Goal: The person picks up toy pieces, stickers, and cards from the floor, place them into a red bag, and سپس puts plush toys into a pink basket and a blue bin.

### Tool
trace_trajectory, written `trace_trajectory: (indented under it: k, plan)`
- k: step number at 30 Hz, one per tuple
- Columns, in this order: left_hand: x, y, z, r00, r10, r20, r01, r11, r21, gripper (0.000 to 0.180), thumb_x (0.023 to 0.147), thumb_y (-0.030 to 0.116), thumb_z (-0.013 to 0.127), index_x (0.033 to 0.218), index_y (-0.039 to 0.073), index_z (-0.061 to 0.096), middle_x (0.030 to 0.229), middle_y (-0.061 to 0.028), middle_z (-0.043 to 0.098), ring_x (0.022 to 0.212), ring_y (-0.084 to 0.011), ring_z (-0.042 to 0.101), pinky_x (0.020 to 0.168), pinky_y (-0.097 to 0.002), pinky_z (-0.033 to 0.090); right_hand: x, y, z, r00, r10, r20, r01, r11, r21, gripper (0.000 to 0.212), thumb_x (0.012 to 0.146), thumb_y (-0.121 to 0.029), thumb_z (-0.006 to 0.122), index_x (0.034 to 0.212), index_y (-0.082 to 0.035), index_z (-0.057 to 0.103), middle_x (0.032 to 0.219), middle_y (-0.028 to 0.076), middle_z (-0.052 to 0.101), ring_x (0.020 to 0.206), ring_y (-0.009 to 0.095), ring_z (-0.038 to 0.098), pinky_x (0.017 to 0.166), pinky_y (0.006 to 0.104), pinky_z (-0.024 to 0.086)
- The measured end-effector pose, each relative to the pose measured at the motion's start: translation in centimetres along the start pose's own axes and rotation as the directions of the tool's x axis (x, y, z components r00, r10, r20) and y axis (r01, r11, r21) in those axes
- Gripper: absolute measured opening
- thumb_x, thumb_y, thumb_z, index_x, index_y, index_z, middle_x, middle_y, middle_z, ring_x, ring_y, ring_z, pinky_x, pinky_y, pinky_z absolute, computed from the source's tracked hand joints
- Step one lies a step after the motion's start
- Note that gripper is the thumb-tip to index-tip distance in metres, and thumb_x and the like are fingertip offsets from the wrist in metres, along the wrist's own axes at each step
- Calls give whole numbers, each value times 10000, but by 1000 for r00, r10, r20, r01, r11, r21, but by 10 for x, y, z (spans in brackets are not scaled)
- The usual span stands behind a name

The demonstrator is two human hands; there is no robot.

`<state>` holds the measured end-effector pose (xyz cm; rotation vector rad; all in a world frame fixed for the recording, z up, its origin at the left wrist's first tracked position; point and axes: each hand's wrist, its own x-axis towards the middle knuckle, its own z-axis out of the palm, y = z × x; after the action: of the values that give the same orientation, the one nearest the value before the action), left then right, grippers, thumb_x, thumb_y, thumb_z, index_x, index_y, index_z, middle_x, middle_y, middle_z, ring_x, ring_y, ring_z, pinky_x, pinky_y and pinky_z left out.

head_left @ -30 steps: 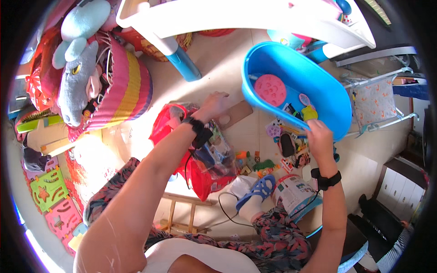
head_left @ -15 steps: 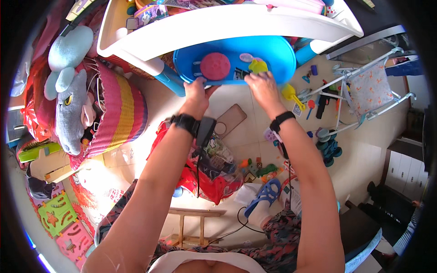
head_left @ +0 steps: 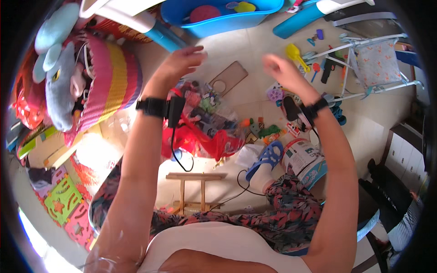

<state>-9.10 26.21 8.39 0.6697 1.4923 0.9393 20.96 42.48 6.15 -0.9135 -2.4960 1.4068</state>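
Observation:
Past my hands, a blue tub (head_left: 216,29) stands below the white shelf. Inside it are a pink round thing (head_left: 205,13) and a yellow toy (head_left: 246,7). My left hand (head_left: 184,63) hangs in the air short of the tub, its fingers loosely apart and nothing in them. My right hand (head_left: 287,75) is raised over the floor, left of a yellow toy shovel (head_left: 297,57); its fingers are smeared by motion, and no held thing shows. Between and below the hands, a brown flat case-shaped thing (head_left: 234,73) lies on the floor beside a red and clear plastic bag (head_left: 205,132) of toys.
A striped woven basket (head_left: 111,82) with plush toys stands at the left. On the right are a folding toy stroller (head_left: 375,63) and a black toy gun (head_left: 327,70). Small toys (head_left: 268,132), a bucket (head_left: 304,159) and a wooden stool (head_left: 193,177) are near my feet.
Both hands have let go of the blue tub's near rim and drawn back and apart. The view has tipped lower, so tub and shelf sit higher in it.

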Motion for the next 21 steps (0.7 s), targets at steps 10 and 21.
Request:
trace_trajectory:
  k: [10, 21]
  plan:
    - [-164, -80, -64, 842, 108, -528, 394, 545, 740, 767, 609, 226, 782, 1297, 147, 453, 1243, -269, 500, 1060, -427, 563, 876, -475, 480, -116, -174, 140, 930, -135, 342, 188, 974, -128, 752, 663, -290, 773, 1302, -106, 421, 1220, 196, 497, 1129, 394, 477, 962, 444, 384]
    - [-208, 21, -129, 665, 306, -681, 452, 562, 693, 247, 836, 151, 506, 925, 10, 689, 1010, -219, 656, 962, -368, 638, 812, -446, 525, -120, -140, 8, 961, -266, -75, 262, 963, -56, 203, 598, 160, 486, 628, -40, 509, 659, 81, 499, 682, 237, 536, 580, 321, 392]
